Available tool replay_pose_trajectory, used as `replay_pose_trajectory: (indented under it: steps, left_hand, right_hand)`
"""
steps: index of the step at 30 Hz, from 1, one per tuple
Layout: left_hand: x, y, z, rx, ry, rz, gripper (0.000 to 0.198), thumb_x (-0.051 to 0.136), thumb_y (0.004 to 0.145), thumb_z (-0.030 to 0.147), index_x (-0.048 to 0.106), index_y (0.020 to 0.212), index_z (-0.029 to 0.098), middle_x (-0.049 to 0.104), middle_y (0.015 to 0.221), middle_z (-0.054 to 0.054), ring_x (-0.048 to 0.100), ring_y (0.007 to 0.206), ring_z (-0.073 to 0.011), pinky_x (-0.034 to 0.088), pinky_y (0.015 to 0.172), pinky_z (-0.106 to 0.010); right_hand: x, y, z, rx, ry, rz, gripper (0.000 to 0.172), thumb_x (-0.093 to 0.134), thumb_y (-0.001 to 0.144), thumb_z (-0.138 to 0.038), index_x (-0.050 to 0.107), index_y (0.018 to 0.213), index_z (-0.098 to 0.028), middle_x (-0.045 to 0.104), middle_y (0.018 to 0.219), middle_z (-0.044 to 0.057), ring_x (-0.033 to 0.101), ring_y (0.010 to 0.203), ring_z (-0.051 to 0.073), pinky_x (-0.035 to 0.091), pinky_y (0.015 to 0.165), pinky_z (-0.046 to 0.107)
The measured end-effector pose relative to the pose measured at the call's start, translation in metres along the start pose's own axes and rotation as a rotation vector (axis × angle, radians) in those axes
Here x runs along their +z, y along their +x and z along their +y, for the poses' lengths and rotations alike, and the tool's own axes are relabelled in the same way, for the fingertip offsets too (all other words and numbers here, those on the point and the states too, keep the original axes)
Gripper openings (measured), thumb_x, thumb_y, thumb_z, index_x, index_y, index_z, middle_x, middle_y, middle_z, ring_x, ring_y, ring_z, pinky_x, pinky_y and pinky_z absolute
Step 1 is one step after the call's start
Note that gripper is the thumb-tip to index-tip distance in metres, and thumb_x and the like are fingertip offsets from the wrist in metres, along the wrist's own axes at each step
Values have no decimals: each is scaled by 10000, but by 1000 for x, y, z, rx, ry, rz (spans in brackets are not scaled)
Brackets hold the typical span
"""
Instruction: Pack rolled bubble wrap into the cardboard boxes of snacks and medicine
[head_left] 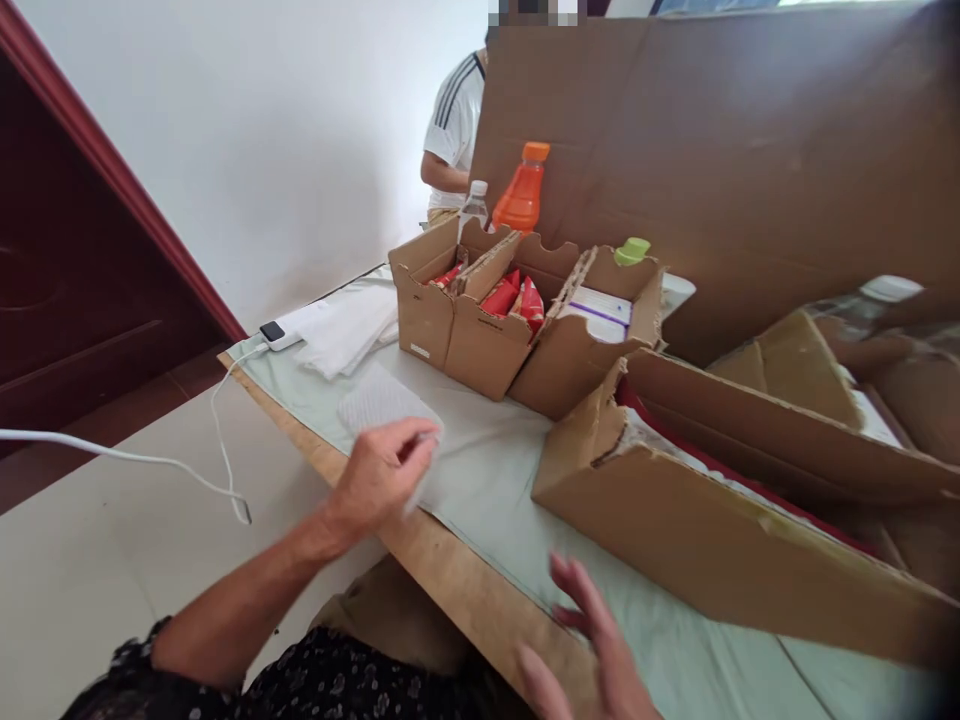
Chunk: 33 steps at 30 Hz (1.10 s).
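My left hand (pixel 379 472) pinches the near edge of a thin white sheet (pixel 379 402) lying on the pale green table cover (pixel 487 470). My right hand (pixel 592 650) hovers low over the table's near edge with its fingers stretched out, holding nothing. Just beyond it lies a long, torn cardboard box (pixel 712 540) with white and red contents. Farther back stand three small open cardboard boxes (pixel 487 340) holding red packets (pixel 514 298) and a white packet (pixel 604 308).
A water bottle (pixel 472 208), an orange bottle (pixel 523 192) and a green cap (pixel 632 251) show behind the small boxes. A big cardboard sheet (pixel 720 150) stands at the back. A white charger with cable (pixel 276 336) lies at the table corner. Another person's white sleeve (pixel 452 115) is behind.
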<state>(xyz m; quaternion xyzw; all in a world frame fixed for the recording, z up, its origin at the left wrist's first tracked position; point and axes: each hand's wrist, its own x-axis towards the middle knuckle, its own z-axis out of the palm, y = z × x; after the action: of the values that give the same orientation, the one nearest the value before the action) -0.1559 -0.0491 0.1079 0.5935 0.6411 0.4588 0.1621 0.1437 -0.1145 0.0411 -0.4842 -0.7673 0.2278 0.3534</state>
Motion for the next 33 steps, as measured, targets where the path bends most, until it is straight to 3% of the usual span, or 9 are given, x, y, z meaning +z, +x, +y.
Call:
replay_pose_trajectory:
  steps: [3, 7, 10, 15, 18, 21, 23, 28, 33]
  left_hand:
    - [43, -38, 30, -65, -246, -241, 303, 573, 903, 247, 772, 1115, 163, 797, 809, -19, 710, 673, -137, 566, 647, -225]
    - [65, -71, 51, -10, -391, -552, 360, 626, 916, 229, 716, 1258, 164, 819, 1088, -75, 773, 918, -185, 629, 809, -280]
    - [66, -79, 42, 233, -265, -443, 324, 615, 958, 214, 700, 1266, 156, 782, 1195, -121, 735, 1085, -233, 608, 969, -394]
    - [68, -80, 22, 500, 6, -317, 230, 596, 961, 130, 720, 1150, 172, 749, 1241, -133, 662, 1201, -297, 557, 1036, -523]
    - [73, -80, 26, 548, 51, -351, 220, 586, 967, 123, 710, 1139, 181, 754, 1215, -119, 659, 1194, -302, 564, 1012, -523]
    - [83, -79, 37, 580, 74, -394, 227, 577, 975, 142, 708, 1153, 195, 730, 1268, -119, 623, 1258, -315, 551, 1044, -534]
    - [92, -77, 42, 610, 115, -443, 241, 580, 970, 150, 712, 1166, 203, 704, 1326, -123, 585, 1315, -331, 532, 1076, -545]
    - [108, -73, 33, 651, 250, -549, 251, 578, 956, 146, 713, 1165, 180, 704, 1326, -147, 609, 1267, -355, 543, 1022, -554]
    - [107, -76, 21, 683, 245, -542, 255, 548, 984, 165, 685, 1199, 167, 698, 1346, -149, 597, 1288, -347, 531, 1021, -527]
  right_hand:
    - [33, 22, -33, 71, 68, 37, 850, 638, 974, -396, 178, 1683, -299, 619, 1481, 156, 709, 1193, 315, 637, 838, 434]
    - [25, 24, -24, 333, 133, 163, 655, 555, 986, -389, 390, 1586, -183, 768, 1063, 100, 726, 796, 206, 590, 683, 335]
    - [-2, 10, -11, 476, 93, 237, 606, 573, 963, -403, 481, 1505, -149, 716, 829, 23, 632, 640, 161, 536, 618, 302]
    - [-45, -17, 16, 598, -63, 306, 639, 592, 942, -394, 470, 1518, -145, 700, 804, 4, 593, 602, 152, 541, 655, 334]
    - [-65, -30, 31, 532, -297, 404, 659, 641, 925, -405, 485, 1514, -154, 740, 1111, 125, 696, 892, 253, 577, 806, 450]
    - [-67, -31, 28, 324, -479, 515, 579, 624, 971, -341, 493, 1515, -192, 626, 1419, 195, 618, 1259, 343, 537, 987, 549]
    - [-57, -24, 17, 175, -491, 430, 488, 575, 1001, -249, 531, 1485, -215, 628, 1431, 177, 590, 1317, 332, 508, 1051, 548]
    - [-37, -18, 9, 7, -474, -53, 317, 543, 1007, -201, 686, 1291, -197, 671, 1419, 132, 593, 1325, 329, 496, 1035, 525]
    - [-78, -66, 39, 195, -575, 152, 263, 511, 1056, -318, 724, 1168, -213, 741, 1304, 105, 641, 1278, 316, 486, 994, 489]
